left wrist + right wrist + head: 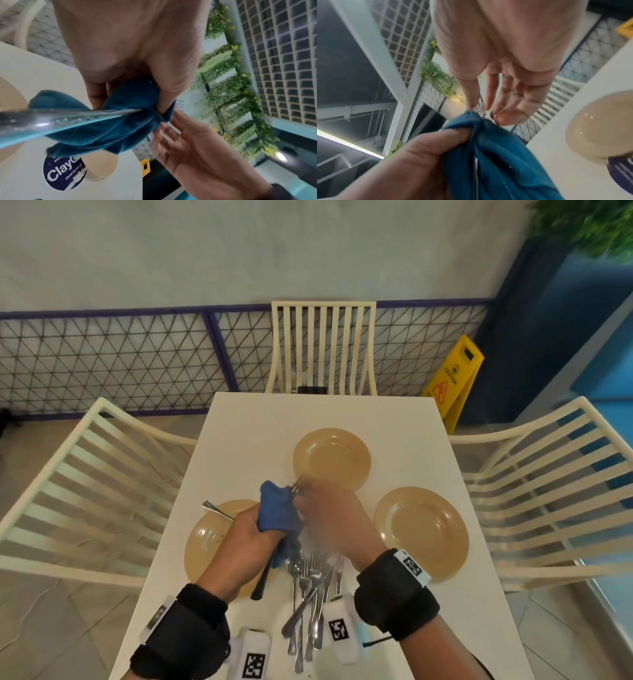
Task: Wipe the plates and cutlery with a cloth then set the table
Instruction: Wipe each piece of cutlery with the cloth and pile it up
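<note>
My left hand (260, 525) grips a bunched blue cloth (277, 505) wrapped around a fork; its tines (299, 486) stick out the top and its handle (51, 120) runs out below. My right hand (308, 501), blurred in the head view, pinches the fork tines (480, 108) between thumb and forefinger, its other fingers straight. Three tan plates lie on the white table (308, 412): one far (332, 460), one right (421, 532), one left (205, 542) with a spoon (215, 510) on it. A pile of forks and other cutlery (308, 594) lies under my hands.
Cream slatted chairs stand at the left (85, 491), right (548, 491) and far end (323, 347) of the table. A yellow caution sign (452, 378) stands on the floor beyond the far right corner. A round dark-blue sticker (63, 174) marks the tabletop.
</note>
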A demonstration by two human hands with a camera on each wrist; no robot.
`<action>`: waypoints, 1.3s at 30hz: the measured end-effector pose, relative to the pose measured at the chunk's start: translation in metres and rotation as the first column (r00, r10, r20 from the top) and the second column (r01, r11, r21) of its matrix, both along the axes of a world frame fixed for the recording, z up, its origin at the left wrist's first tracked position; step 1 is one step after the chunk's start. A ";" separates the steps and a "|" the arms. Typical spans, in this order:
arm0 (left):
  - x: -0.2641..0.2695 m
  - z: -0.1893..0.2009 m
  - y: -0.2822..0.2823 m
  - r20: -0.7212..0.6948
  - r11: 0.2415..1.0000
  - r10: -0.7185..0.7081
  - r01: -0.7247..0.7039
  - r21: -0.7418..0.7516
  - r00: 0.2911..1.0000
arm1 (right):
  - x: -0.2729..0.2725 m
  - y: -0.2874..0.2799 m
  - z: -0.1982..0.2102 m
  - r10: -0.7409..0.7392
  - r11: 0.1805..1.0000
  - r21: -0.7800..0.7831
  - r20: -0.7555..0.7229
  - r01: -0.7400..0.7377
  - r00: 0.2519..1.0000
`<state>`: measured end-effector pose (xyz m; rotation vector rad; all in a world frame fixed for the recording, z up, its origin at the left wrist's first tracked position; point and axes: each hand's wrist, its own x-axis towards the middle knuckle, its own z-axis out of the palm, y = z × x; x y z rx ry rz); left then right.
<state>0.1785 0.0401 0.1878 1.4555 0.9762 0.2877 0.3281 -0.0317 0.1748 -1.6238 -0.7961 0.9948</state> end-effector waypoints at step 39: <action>-0.138 -0.051 0.033 -0.275 0.986 0.163 -0.164 0.021 0.947 | 0.005 -0.029 -0.199 -0.382 0.755 -0.550 0.074 0.358 0.921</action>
